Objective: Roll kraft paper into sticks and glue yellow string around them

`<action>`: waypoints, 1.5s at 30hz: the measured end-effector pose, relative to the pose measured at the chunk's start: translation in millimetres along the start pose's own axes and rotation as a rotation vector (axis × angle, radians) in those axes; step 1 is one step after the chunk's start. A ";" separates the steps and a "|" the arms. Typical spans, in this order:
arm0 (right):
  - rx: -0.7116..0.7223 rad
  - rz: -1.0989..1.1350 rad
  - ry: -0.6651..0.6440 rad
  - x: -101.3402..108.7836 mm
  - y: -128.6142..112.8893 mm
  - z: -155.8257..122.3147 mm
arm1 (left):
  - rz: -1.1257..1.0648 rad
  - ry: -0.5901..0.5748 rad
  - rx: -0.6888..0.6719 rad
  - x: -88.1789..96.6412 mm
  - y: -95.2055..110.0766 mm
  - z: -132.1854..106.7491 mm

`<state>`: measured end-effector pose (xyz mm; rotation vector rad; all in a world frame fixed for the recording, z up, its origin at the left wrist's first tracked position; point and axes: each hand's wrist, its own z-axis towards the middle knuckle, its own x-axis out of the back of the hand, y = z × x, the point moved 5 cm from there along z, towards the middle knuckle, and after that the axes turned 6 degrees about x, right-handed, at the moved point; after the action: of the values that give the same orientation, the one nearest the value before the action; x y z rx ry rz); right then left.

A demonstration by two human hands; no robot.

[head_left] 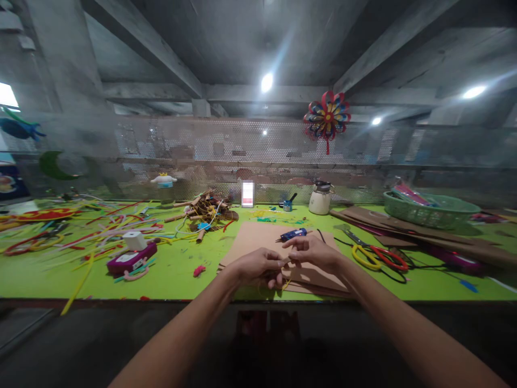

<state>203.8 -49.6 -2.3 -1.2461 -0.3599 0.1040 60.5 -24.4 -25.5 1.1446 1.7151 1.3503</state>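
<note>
left hand (258,267), right hand (313,252) both pinching tan bit (285,262) over cardboard (258,237); yellow strand (287,283) dangles at 6 o'clock; glue gun (294,234) at 12; imo grip near ends, work low

Left hand (258,267) and right hand (314,253) pinch a small piece (285,262) over cardboard (258,237).

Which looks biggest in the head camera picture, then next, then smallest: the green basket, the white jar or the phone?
Largest: green basket, by far the widest.
Then: white jar.
Smallest: phone, slimmer than the jar.
Jar and phone stand equally far back, so that order seems fair.
</note>
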 end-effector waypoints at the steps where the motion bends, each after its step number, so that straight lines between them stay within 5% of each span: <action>1: -0.024 0.036 -0.019 -1.2 0.4 0.1 | -0.003 0.010 -0.011 1.2 -0.4 0.0; 13: -0.019 -0.088 -0.003 -9.1 -1.9 7.6 | -0.010 0.011 -0.029 -4.8 1.3 -0.5; 21: -0.129 0.245 0.013 -10.3 5.6 5.1 | -0.051 0.051 -0.080 -7.1 3.5 -8.7; 25: -0.159 0.229 -0.021 -9.4 3.2 1.7 | -0.036 0.072 -0.055 -6.0 4.1 -9.4; 34: -0.026 -0.030 0.027 -11.5 -1.4 4.3 | 0.006 0.082 0.010 -12.8 2.1 -3.4; 45: 0.019 0.257 0.061 -13.1 -1.8 -2.3 | -0.051 0.108 -0.026 -9.3 -0.4 7.7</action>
<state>192.0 -55.8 -4.0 -1.2696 -0.1441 0.2874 70.9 -30.0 -28.0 1.0228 1.7854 1.4218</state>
